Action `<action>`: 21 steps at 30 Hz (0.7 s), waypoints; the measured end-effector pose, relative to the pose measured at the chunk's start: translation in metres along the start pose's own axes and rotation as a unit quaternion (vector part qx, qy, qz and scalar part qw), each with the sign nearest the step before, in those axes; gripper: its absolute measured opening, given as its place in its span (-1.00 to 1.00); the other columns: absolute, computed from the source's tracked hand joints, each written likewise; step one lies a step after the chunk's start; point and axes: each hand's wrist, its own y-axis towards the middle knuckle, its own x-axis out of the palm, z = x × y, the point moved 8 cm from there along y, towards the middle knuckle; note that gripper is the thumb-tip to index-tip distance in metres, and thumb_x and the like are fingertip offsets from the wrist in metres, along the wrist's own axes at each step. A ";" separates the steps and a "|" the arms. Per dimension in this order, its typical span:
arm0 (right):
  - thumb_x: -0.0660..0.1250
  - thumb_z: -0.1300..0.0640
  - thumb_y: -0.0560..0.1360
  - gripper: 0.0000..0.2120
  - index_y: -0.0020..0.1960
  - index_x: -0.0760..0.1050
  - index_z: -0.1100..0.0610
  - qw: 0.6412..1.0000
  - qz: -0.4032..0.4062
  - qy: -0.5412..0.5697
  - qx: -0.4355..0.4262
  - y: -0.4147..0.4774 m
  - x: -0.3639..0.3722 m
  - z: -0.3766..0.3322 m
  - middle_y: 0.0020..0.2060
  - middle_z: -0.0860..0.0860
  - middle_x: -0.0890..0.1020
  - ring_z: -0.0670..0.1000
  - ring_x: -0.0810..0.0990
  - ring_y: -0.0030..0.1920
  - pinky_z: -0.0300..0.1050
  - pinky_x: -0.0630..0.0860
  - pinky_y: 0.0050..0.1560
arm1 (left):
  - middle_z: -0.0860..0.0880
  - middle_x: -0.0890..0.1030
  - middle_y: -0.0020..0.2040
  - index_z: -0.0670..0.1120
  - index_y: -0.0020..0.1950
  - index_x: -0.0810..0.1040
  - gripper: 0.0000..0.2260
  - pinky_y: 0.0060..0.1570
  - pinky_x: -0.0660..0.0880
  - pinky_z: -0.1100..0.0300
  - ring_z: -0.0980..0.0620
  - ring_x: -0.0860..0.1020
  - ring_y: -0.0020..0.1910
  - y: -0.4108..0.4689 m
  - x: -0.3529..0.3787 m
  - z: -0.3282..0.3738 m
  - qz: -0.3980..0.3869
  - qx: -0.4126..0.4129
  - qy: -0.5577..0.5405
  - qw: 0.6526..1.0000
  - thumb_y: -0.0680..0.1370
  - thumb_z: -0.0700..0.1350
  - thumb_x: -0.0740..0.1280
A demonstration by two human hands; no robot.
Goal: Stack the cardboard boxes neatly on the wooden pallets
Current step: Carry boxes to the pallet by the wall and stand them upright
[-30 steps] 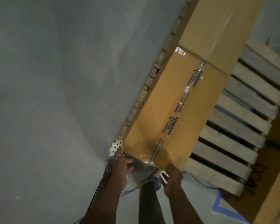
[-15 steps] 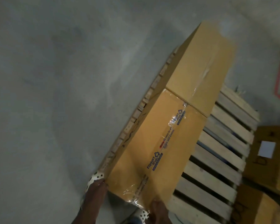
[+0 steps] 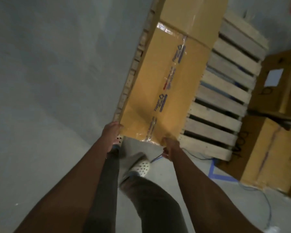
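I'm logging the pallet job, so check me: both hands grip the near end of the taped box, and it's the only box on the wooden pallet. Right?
Not quite. The left hand and right hand do grip the near end of the taped box, but it is not the only one on the wooden pallet: the head view shows a second box lying just beyond it.
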 end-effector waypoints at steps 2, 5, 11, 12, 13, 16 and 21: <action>0.46 -0.13 0.46 -0.36 0.42 0.30 0.04 0.999 0.009 0.026 -0.020 0.010 0.002 0.007 0.13 0.15 0.50 0.15 0.50 -0.01 0.01 0.49 -0.22 | -0.11 0.56 0.21 -0.01 0.39 0.53 -0.64 -0.06 0.47 0.11 -0.07 0.51 0.04 -0.006 0.002 -0.002 0.006 0.020 0.003 1.000 0.59 -0.19 0.34; 0.43 -0.50 0.16 -0.04 0.39 0.19 -0.10 0.998 0.028 0.025 -0.059 0.052 -0.001 0.034 0.14 0.12 0.42 0.15 0.48 -0.04 -0.04 0.51 -0.31 | -0.09 0.55 0.14 0.06 0.48 0.44 -0.51 -0.18 0.43 0.17 0.03 0.49 -0.15 -0.014 0.013 -0.009 -0.017 0.081 0.072 0.994 0.57 -0.22 0.35; 0.33 -0.40 0.46 -0.05 0.64 -0.05 -0.09 0.966 0.194 -0.077 -0.155 -0.012 -0.012 0.025 0.55 0.28 0.18 0.32 0.22 0.52 0.30 0.27 0.42 | -0.14 0.44 0.45 -0.05 0.64 0.15 -0.28 0.28 0.46 0.01 -0.18 0.47 0.37 0.005 0.025 -0.032 0.020 0.252 0.317 0.914 0.54 -0.10 0.40; 0.29 -0.34 0.53 -0.15 0.65 -0.05 -0.11 0.936 0.260 -0.138 -0.195 -0.025 -0.014 0.021 0.60 0.25 0.05 0.30 0.11 0.57 0.33 0.21 0.45 | -0.20 0.40 0.47 -0.11 0.65 0.07 -0.26 0.26 0.47 -0.03 -0.24 0.44 0.38 0.011 0.029 -0.036 0.042 0.302 0.363 0.880 0.57 -0.10 0.38; 0.24 -0.30 0.57 -0.22 0.65 -0.05 -0.14 0.891 0.313 -0.197 -0.263 -0.037 -0.008 0.013 0.62 0.20 -0.02 0.26 0.05 0.58 0.36 0.19 0.45 | -0.25 0.36 0.48 -0.14 0.66 -0.02 -0.24 0.23 0.47 -0.09 -0.29 0.43 0.36 0.019 0.032 -0.039 0.069 0.345 0.394 0.849 0.59 -0.09 0.35; 0.15 -0.23 0.65 -0.41 0.63 0.10 -0.16 0.729 0.359 -0.304 -0.497 -0.056 0.055 -0.004 0.62 0.10 0.06 0.17 0.12 0.58 0.35 0.14 0.43 | -0.26 0.33 0.50 -0.13 0.66 -0.05 -0.21 0.16 0.51 -0.15 -0.31 0.44 0.32 0.037 0.028 -0.049 0.166 0.473 0.383 0.776 0.57 -0.14 0.36; -0.08 -0.17 0.71 -0.53 0.48 0.41 -0.10 0.597 0.382 -0.310 -0.634 -0.081 0.161 -0.024 0.49 -0.06 0.41 0.02 0.32 0.52 0.28 0.15 0.45 | -0.05 0.25 0.61 -0.09 0.66 0.07 -0.32 0.41 0.38 0.03 -0.05 0.37 0.49 0.066 0.011 -0.058 0.074 0.694 0.249 0.672 0.62 0.06 0.26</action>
